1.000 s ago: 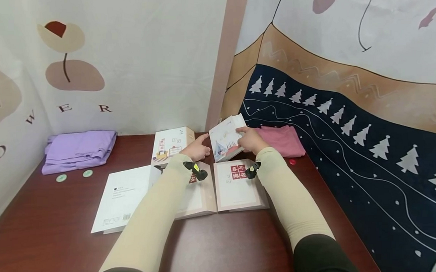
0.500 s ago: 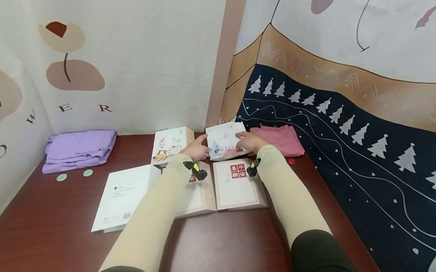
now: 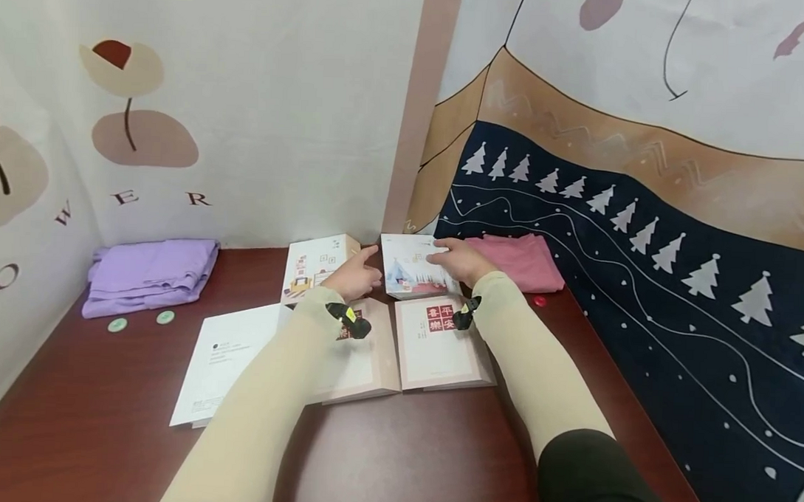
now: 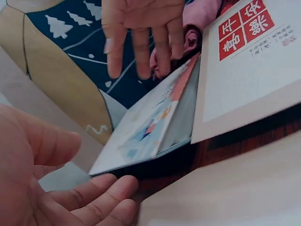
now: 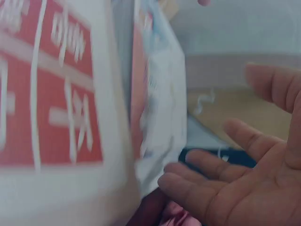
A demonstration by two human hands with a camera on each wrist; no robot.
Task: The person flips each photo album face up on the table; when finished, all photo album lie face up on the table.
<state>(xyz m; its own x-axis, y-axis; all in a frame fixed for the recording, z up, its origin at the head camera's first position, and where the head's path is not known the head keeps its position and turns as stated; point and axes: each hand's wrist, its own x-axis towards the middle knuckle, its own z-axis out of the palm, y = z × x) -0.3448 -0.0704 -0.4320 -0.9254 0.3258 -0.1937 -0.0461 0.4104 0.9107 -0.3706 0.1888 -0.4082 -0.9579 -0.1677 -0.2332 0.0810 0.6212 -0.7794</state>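
Note:
A white book with a tent picture on its cover (image 3: 408, 266) lies at the back of the table. My right hand (image 3: 466, 262) is over its right side, fingers extended; in the right wrist view the fingertips are close to the cover's edge, contact unclear. My left hand (image 3: 353, 277) is just left of that book, in front of a white book with a suitcase picture (image 3: 309, 259). In the left wrist view its fingers (image 4: 89, 200) are loosely spread and hold nothing. Nearer stand two books with red title squares, the right one (image 3: 441, 356) and the left one (image 3: 371, 361), partly under my left arm.
A white book showing its back cover (image 3: 229, 348) lies at left, partly hidden by my sleeve. Folded purple cloth (image 3: 150, 275) and green discs (image 3: 165, 316) are further left. Pink cloth (image 3: 524, 261) and a red disc (image 3: 540, 301) lie at right. Printed curtains (image 3: 300, 114) border the table.
The tent-picture book, tilted up in my right hand, has come down and straightened beside the suitcase-picture book. My left hand has drawn back slightly to the left.

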